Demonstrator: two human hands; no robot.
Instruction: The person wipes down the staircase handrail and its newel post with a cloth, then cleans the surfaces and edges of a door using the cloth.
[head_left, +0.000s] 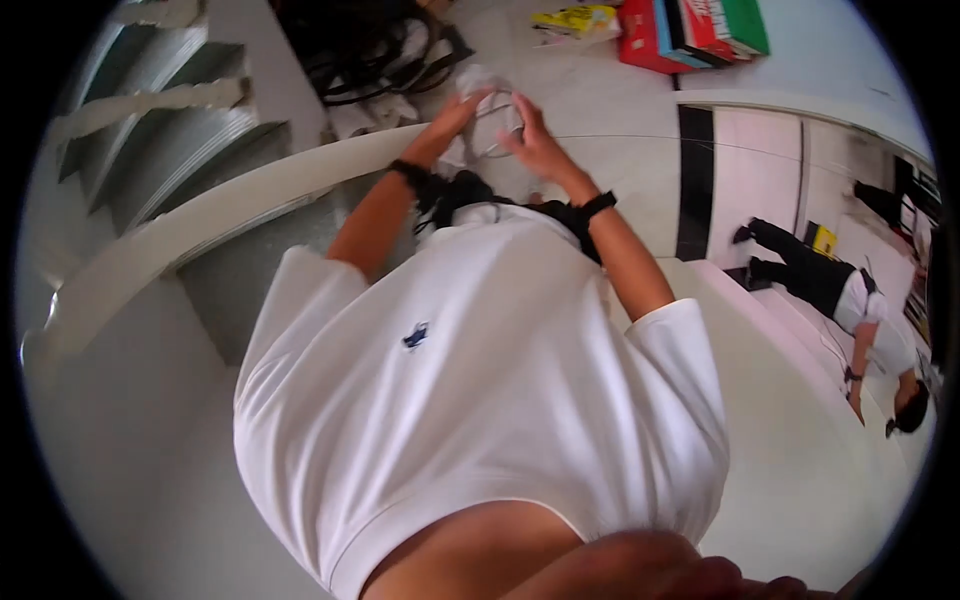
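A pale, crumpled piece of thin material point(484, 82), cloth or plastic, is in front of my body at the top of the head view. My left hand point(453, 118) has its fingers closed on the near left edge of it. On the other side my right hand point(543, 152) is open, with thumb and fingers apart beside the material; I cannot tell whether the fingertips touch it. Dark bands circle both wrists. Below the hands, the white shirt point(480, 370) fills the middle of the view.
A curved pale railing point(230, 205) runs along my left, with stairs point(150, 100) beyond it. Dark coiled cables point(380, 60) lie ahead on the left. Coloured boxes point(690, 35) and a yellow packet point(577, 19) are on the floor ahead. Another person point(840, 295) is bending at the right.
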